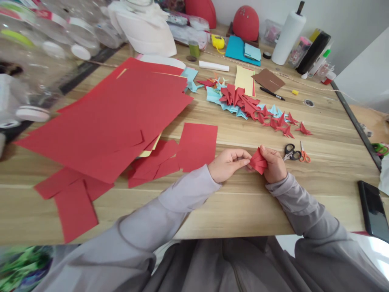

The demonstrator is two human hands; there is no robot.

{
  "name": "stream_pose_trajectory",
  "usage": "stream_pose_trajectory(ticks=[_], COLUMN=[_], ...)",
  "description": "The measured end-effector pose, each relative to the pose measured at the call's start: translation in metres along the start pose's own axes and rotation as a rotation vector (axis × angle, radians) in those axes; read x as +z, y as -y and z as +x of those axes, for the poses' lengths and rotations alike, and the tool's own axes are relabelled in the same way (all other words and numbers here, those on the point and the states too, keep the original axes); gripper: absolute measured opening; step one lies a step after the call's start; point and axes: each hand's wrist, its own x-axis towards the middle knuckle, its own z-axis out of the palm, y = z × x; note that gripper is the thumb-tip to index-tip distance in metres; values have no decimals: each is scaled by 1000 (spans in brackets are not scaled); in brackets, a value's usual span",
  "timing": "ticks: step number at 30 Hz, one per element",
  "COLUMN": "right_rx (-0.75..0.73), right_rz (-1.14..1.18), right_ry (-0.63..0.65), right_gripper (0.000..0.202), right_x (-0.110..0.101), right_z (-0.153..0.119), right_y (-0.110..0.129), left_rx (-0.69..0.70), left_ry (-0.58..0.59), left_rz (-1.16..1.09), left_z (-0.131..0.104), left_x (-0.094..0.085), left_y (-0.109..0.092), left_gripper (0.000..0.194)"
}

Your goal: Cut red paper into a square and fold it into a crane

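Between my two hands, above the table, is a small folded piece of red paper (258,161) with creases across it. My right hand (274,164) grips its right side, thumb on top. The thumb and fingers of my left hand (231,163) pinch its left corner. A flat red paper square (198,147) lies left of my left hand. Beyond my hands are folded red paper cranes (278,121) and a row of light blue folded paper (226,106). Black scissors (292,152) and orange-handled scissors (304,155) rest just right of my right hand.
Large red sheets (112,109) cover the table's left, with smaller red pieces (75,209) at the front. A phone (373,209) lies at the right edge. Plastic bottles (33,77), a yellow tape measure (218,41), a white roll (288,37) and a pen (272,93) are farther back.
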Motion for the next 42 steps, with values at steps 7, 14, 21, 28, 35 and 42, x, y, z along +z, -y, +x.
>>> stream_pose_trajectory(ticks=[7, 14, 21, 28, 35, 42], right_rx=[-44, -10, -94, -95, -90, -69], right_rz=[9, 11, -15, -4, -29, -9], right_ry=[-62, -48, -108, -127, -98, -92], right_gripper=[38, 38, 40, 40, 41, 41], right_x=[-1, 0, -2, -1, -2, -1], right_z=[3, 2, 4, 6, 6, 7], right_y=[-3, -1, -1, -2, -3, -1], left_rx=[22, 8, -13, -30, -6, -3], left_ry=[-46, -39, -93, -97, -83, -73], left_rz=[-21, -31, 23, 45, 85, 60], left_z=[-1, 0, -2, 0, -1, 0], left_x=[-1, -2, -1, -2, -3, -3], left_y=[0, 0, -1, 0, 0, 1], left_gripper=[13, 14, 16, 17, 14, 10])
